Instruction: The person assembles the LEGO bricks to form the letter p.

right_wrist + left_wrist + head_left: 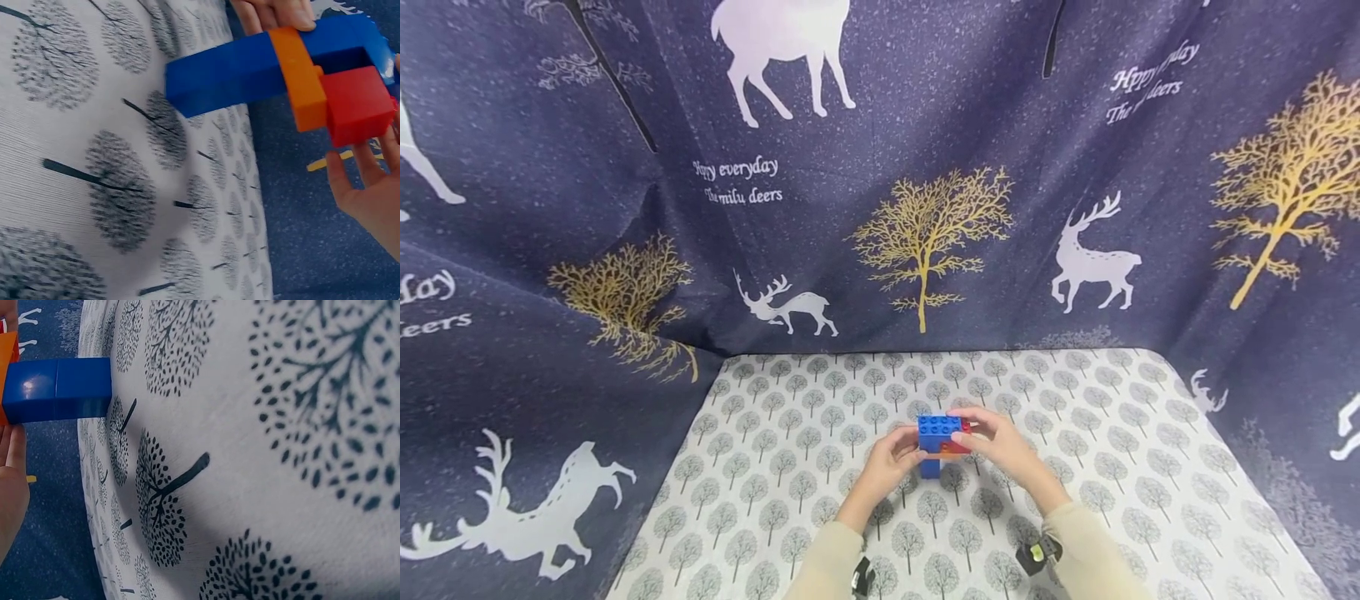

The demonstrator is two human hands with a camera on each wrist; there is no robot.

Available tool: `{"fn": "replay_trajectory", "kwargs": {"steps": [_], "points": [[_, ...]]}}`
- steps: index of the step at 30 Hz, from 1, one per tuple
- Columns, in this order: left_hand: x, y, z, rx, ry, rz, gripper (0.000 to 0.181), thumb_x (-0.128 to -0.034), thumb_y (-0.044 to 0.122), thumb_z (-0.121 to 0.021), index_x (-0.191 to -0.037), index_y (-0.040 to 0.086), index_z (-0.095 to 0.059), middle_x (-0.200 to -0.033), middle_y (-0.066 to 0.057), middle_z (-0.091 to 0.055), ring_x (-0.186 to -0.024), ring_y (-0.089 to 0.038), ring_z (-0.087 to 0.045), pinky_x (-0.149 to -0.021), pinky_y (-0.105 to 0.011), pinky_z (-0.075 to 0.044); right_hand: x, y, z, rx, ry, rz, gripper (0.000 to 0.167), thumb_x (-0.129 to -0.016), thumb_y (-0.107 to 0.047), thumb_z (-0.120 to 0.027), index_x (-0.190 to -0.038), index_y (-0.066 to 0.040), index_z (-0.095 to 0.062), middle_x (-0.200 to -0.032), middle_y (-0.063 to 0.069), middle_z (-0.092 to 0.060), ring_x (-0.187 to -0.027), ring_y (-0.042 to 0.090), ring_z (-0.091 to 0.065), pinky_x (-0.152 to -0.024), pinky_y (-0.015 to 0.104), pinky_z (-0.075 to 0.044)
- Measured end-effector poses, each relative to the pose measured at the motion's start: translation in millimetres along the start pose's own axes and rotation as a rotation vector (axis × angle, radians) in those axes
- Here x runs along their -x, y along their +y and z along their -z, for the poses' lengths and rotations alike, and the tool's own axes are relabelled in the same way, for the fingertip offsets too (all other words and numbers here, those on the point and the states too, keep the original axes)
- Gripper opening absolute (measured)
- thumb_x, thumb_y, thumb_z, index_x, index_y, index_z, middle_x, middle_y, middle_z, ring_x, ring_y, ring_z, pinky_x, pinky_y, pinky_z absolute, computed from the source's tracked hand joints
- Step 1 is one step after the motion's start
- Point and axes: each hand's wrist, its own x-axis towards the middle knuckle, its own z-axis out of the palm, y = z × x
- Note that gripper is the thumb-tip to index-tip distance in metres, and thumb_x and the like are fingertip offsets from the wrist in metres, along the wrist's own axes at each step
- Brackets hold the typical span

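A stack of toy building bricks stands upright on the table between both hands. Its foot is a blue column (57,390), crossed above by an orange brick (299,80). Over the orange one are more blue and a red brick (359,103), with a studded blue brick (938,426) on top. My left hand (886,463) holds the stack's left side around the orange brick's level. From the right, my right hand (1002,446) grips the upper bricks, thumb in front and fingers behind. Parts of the fingertips behind the stack are hidden.
A white cloth with grey trees covers the table (760,483). Behind and beside it hangs a dark blue curtain (820,250) printed with deer and golden trees. Small black devices sit at both wrists, including a wrist camera (1037,553) on the right.
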Motion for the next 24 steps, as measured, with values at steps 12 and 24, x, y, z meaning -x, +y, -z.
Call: {"fn": "replay_trajectory", "kwargs": {"steps": [12, 24], "points": [[1.7, 0.4, -4.5, 0.059, 0.021, 0.042, 0.043, -0.0869, 0.015, -0.070, -0.127, 0.006, -0.057, -0.127, -0.011, -0.060, -0.122, -0.026, -0.055, -0.105, -0.028, -0.044, 12.9, 8, 3, -0.066, 0.057, -0.068, 0.045, -0.094, -0.020, -0.063, -0.136, -0.009, -0.053, -0.135, 0.012, -0.055, -0.115, 0.027, -0.058, -0.097, 0.036, -0.050], [11.2, 20.5, -2.1, 0.044, -0.002, -0.022, 0.044, -0.0872, 0.004, -0.067, -0.128, -0.003, -0.053, -0.125, -0.024, -0.058, -0.119, -0.041, -0.053, -0.105, -0.052, -0.042, 24.9, 17, 8, -0.090, 0.089, 0.042, 0.043, -0.091, -0.013, -0.066, -0.131, -0.002, -0.054, -0.129, 0.019, -0.058, -0.115, 0.011, -0.057, -0.097, 0.023, -0.049]]}}
